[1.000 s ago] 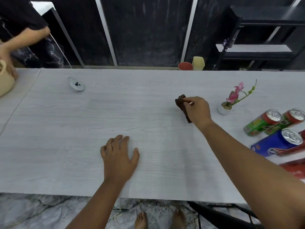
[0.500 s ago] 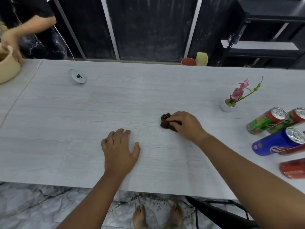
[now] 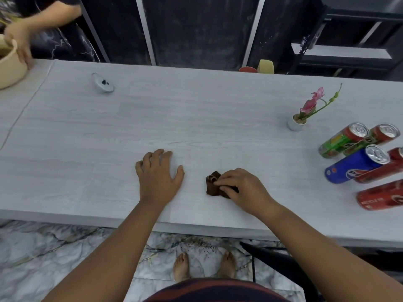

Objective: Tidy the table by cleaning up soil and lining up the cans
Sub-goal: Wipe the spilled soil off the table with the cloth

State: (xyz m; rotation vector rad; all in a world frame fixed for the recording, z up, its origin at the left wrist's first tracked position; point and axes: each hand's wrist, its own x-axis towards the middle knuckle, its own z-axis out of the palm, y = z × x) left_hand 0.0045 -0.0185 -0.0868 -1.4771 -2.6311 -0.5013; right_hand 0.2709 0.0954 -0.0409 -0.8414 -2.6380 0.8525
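My right hand (image 3: 242, 188) grips a crumpled brown cloth (image 3: 212, 185) pressed on the pale grey table (image 3: 196, 118), near its front edge. My left hand (image 3: 158, 173) rests flat on the table to the left of the cloth, fingers spread. Several cans lie on their sides at the right end: a green one (image 3: 340, 141), a second green and red one (image 3: 375, 136), a blue one (image 3: 353, 165) and red ones (image 3: 381, 196). Dark soil specks (image 3: 200, 245) lie on the marble floor below the table edge.
A small white pot with a pink flower (image 3: 296, 123) stands left of the cans. A white remote (image 3: 102, 82) lies at the back left. Another person's hand (image 3: 19, 44) holds a beige pot (image 3: 8, 66) at the far left. A black chair (image 3: 283, 260) stands below the right side.
My right hand has dragged the cloth from the table's middle toward the front edge. My left hand has stayed flat in place. The other person's hand has shifted on the beige pot.
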